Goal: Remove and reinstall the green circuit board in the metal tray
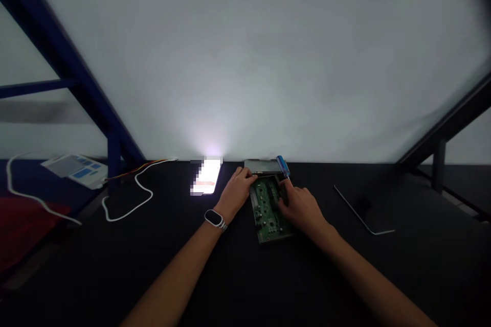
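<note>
A green circuit board (270,227) lies on the black table, its parts facing up. My left hand (237,191), with a fitness band (215,218) on the wrist, grips the board's far left corner, fingers bent over the edge. At the board's right side my right hand (303,207) is closed, fingers curled over the board. A screwdriver with a blue handle (283,166) juts out beyond its index finger, the shaft running back into the grip. The screwdriver's tip is hidden. Behind the board, close to the wall, is a flat grey panel (264,165).
A lit phone (207,176) stands left of my left hand. Farther left, a white cable (149,195) and a white-and-blue card (79,169) lie there. A thin, bent metal strip (355,211) is at the right. Blue (76,82) and dark frame bars (441,135) flank the table.
</note>
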A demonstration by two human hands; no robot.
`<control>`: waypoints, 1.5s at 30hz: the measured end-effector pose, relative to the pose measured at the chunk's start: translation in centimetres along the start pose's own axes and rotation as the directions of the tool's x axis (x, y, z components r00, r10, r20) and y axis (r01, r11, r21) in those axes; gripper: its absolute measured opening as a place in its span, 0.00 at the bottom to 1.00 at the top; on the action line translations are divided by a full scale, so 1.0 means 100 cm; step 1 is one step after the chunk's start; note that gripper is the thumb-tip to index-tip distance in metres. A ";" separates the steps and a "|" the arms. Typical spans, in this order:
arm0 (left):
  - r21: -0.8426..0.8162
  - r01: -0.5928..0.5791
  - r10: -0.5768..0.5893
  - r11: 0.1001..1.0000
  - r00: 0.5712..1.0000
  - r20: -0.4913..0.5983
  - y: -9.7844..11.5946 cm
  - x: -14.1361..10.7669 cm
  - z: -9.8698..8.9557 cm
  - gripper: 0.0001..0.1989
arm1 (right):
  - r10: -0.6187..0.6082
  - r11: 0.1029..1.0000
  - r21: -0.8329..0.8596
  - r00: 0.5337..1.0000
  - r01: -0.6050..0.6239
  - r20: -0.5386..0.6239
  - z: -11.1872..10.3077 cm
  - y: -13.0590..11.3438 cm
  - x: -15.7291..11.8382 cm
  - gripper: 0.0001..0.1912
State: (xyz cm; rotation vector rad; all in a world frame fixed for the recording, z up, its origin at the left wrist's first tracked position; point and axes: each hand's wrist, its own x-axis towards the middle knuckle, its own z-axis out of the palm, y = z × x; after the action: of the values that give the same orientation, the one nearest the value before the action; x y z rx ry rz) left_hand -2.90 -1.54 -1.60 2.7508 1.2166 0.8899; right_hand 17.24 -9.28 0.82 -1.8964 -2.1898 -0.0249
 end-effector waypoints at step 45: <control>-0.096 -0.139 0.153 0.986 0.976 0.157 0.080 -0.015 -0.013 0.21 | 0.095 0.500 0.838 0.948 0.218 -0.304 -0.025 -0.012 0.076 0.16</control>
State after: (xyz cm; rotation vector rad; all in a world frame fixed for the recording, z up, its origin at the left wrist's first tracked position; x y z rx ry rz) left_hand 1.09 -8.42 0.52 2.8084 0.9395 0.6881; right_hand 15.51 -2.56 4.91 -1.1005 -1.5353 0.6176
